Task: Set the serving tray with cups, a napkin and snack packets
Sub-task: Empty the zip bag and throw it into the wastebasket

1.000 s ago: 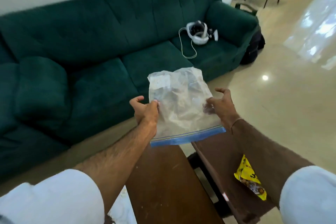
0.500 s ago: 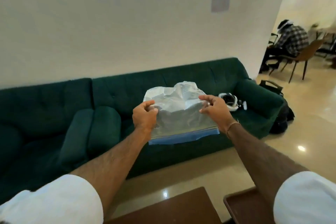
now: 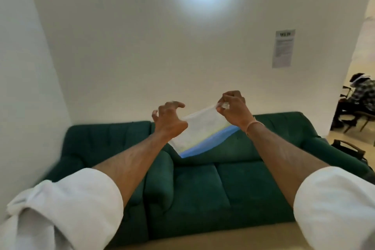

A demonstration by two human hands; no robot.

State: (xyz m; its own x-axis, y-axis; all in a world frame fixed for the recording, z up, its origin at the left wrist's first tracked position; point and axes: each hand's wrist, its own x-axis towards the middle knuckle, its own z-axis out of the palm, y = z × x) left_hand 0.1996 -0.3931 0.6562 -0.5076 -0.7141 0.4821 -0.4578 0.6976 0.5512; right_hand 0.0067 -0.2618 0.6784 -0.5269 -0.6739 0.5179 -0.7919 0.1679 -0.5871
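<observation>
A clear plastic zip bag (image 3: pixel 199 131) with a blue seal strip hangs in the air in front of me, above the green sofa. My right hand (image 3: pixel 233 109) pinches the bag's upper right corner. My left hand (image 3: pixel 169 121) is at the bag's left edge with its fingers spread and curled; its palm hides that edge, so a grip there cannot be made out. The bag looks flat. The tray, cups and snack packets are out of view.
A dark green sofa (image 3: pixel 203 184) fills the lower middle against a white wall. A paper notice (image 3: pixel 283 48) hangs on the wall at right. A seated person (image 3: pixel 359 95) is in the room beyond the doorway at far right. A dark bag (image 3: pixel 349 148) sits by the sofa's right end.
The view has tilted up, so the brown tables and the yellow snack packet have dropped out of sight. Both hands have risen with the bag, and the left hand's fingers have opened out.
</observation>
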